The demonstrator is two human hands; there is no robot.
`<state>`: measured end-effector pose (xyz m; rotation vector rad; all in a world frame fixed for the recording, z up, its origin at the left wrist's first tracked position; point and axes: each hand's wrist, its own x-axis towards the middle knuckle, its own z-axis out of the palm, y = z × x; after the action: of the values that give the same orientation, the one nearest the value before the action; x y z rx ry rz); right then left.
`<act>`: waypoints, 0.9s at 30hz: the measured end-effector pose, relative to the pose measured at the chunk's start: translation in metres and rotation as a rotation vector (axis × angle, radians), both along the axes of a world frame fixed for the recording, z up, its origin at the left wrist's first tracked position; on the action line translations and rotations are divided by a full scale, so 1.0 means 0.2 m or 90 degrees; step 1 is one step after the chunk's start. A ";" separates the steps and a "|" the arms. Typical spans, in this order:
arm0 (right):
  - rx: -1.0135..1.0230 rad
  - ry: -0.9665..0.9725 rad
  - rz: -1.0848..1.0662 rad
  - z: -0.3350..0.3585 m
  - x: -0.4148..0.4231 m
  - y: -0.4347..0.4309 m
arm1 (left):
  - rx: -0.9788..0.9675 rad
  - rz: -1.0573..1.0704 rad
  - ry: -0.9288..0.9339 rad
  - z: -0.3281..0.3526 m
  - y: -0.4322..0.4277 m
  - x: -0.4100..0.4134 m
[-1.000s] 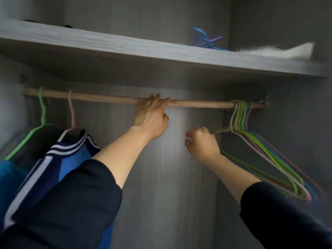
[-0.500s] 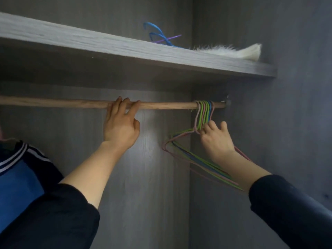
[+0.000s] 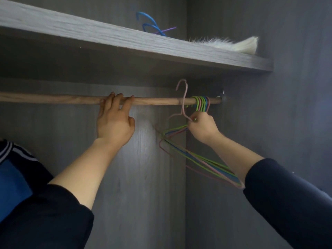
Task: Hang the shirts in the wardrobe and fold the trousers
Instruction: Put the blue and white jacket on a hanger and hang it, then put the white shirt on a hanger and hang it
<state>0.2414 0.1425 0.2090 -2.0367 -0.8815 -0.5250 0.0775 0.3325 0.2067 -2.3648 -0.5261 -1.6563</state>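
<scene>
Shirt (image 3: 12, 178), blue with white stripes, hangs at 8 o'clock in frame, cut by the edge and well apart from both hands. No trousers in view.

Left hand (image 3: 115, 123): fingers curled over the rod (image 3: 53, 99), thumb below, gripping it. Rod runs 9 to 3.

Right hand (image 3: 203, 129): pinching the pink hanger (image 3: 185, 94) at its neck. From this hand the hook stands at 11 o'clock, its tip clear above the rod and off it. Stem's long axis is roughly 12 to 6, crossing in front of the rod. The hanger's body trails toward 9 from the fingers, partly lost among the other wires.

Right hand is on the hanger, and the left is well apart at its 9 o'clock. Likely next: pull the hanger out toward the person, free of the rod.

Bunch (image 3: 202, 103) of green, blue and pink hangers is hooked on the rod at 12 o'clock from the right hand, just beside the pink stem, so tangling is the risk.

Shelf (image 3: 125, 42) sits above and farthest.
</scene>
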 end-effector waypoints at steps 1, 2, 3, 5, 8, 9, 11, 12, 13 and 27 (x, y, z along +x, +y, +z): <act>0.025 0.014 0.025 0.00 -0.01 0.01 | -0.002 0.001 0.003 0.00 0.00 0.00; 0.035 0.011 0.041 0.00 -0.02 0.03 | -0.005 0.002 0.006 0.00 0.00 0.00; 0.038 -0.003 0.051 -0.01 -0.04 0.04 | -0.009 0.002 0.012 0.00 -0.01 -0.01; 0.049 -0.028 0.070 -0.05 -0.06 0.05 | -0.016 0.000 0.032 0.01 -0.01 -0.02; 0.084 0.020 0.114 -0.12 -0.12 0.04 | -0.033 0.004 0.070 0.02 -0.02 -0.04; 0.091 0.063 0.119 -0.15 -0.14 0.02 | -0.046 0.005 0.075 0.02 -0.03 -0.05; 0.079 0.162 0.116 -0.22 -0.19 -0.01 | -0.081 -0.005 0.082 -0.01 -0.06 -0.06; 0.067 0.208 0.109 -0.27 -0.22 -0.04 | -0.097 -0.018 0.103 -0.06 -0.10 -0.06; 0.048 0.237 0.109 -0.32 -0.26 -0.07 | -0.114 -0.036 0.121 -0.12 -0.13 -0.05; -0.290 0.305 -0.141 -0.93 -0.75 -1.07 | -0.324 -0.447 0.376 -1.21 -1.09 0.04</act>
<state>0.0919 -0.0725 0.0222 -2.5399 -0.5133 0.0731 0.0847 0.1147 -0.0345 -3.5085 0.0269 -0.9415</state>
